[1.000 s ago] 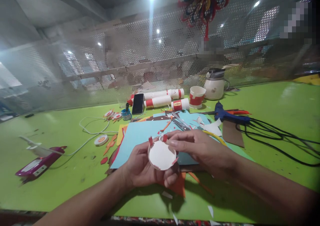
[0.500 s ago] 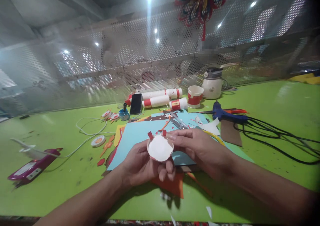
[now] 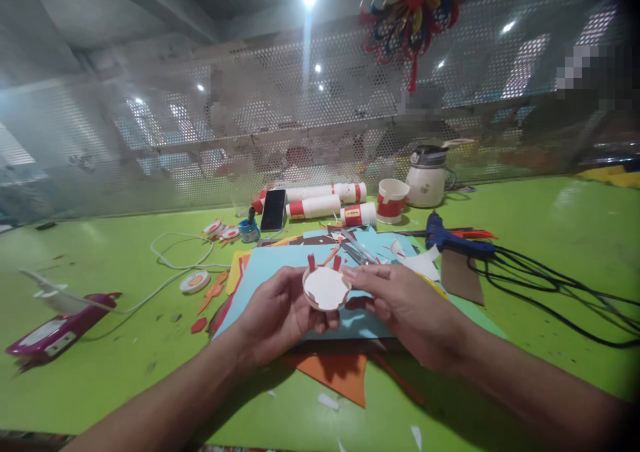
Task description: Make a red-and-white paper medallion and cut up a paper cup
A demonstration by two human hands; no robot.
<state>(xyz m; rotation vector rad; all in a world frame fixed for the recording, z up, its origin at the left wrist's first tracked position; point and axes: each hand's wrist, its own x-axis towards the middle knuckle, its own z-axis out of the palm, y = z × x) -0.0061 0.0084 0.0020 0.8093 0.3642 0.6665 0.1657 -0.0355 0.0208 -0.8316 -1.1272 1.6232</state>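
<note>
Between my hands is a small round white paper disc point(image 3: 327, 288) with a shallow rim and two red fringed paper pieces standing up from its far edge. My left hand point(image 3: 280, 315) supports it from the left and below, fingers curled under it. The thumb and fingertips of my right hand point(image 3: 400, 302) pinch its right edge near one red piece. Beneath both hands lie light blue paper sheets point(image 3: 265, 265), with scissors point(image 3: 356, 247) on their far part. An orange paper piece point(image 3: 343, 375) pokes out at the near side.
A blue glue gun point(image 3: 453, 239) with black cables lies to the right. At the back stand a paper cup point(image 3: 393, 200), a kettle-like jug point(image 3: 427, 177), white-and-red paper rolls point(image 3: 315, 207) and a phone point(image 3: 273, 210). Leftward are a tape roll point(image 3: 195, 281), ink bottle point(image 3: 249, 229) and purple power strip point(image 3: 63, 332).
The disc has tilted flatter, so its face looks more oval and the red pieces stand taller. Both hands still hold it. The camera view has shifted slightly.
</note>
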